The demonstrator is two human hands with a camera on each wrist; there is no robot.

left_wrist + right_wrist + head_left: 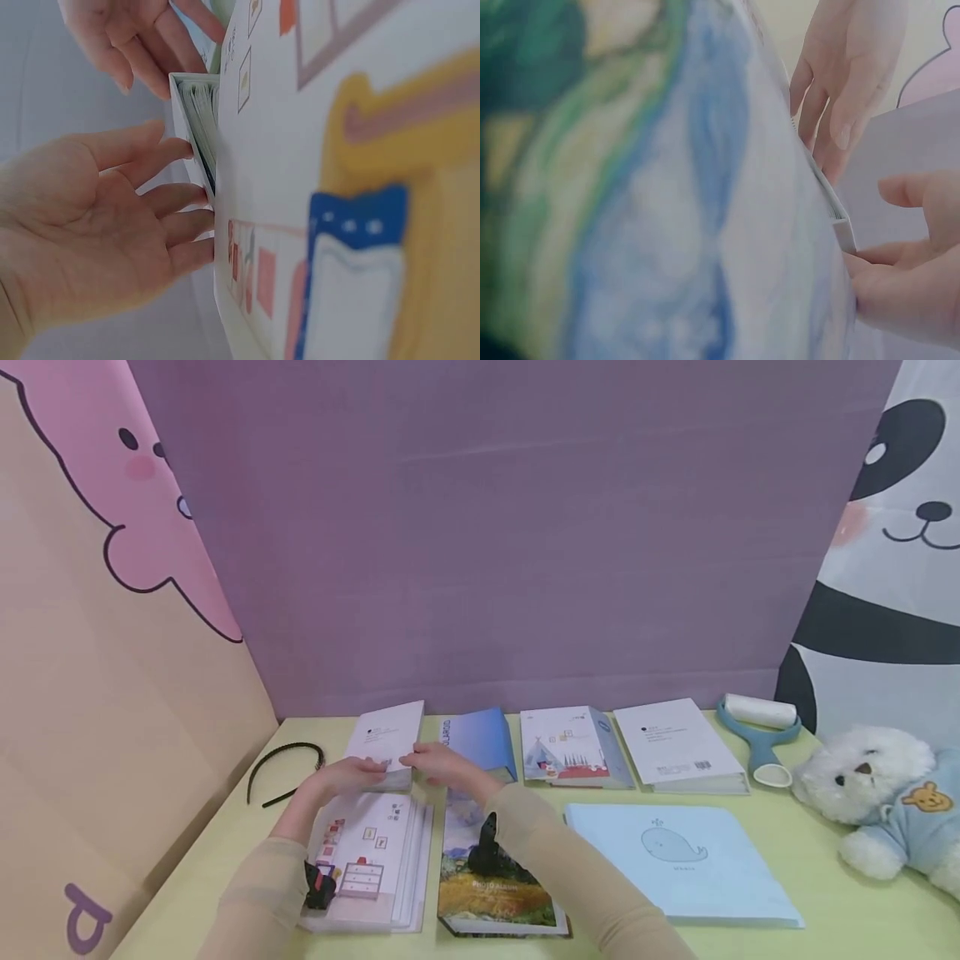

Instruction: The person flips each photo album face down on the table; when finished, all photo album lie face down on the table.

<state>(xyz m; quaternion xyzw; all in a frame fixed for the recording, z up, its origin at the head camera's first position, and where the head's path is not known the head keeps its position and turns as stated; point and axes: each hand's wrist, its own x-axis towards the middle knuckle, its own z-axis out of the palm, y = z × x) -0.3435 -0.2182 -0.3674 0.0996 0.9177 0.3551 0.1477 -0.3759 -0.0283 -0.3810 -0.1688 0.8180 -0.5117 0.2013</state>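
A white photo album lies at the back left, its cover showing small print. My left hand has its fingers over the near part of that album; in the left wrist view the fingertips meet the cover's edge and the pages show between the covers. At the album's near right corner is my right hand, fingers extended and touching the corner in the right wrist view, thumb raised off it. Below my left wrist is an illustrated album; under my right forearm, a landscape-cover photo album.
Across the back stand a blue album, a tent-print album and another white album. A blue whale folder, a lint roller and a teddy bear are to the right. A black headband lies left.
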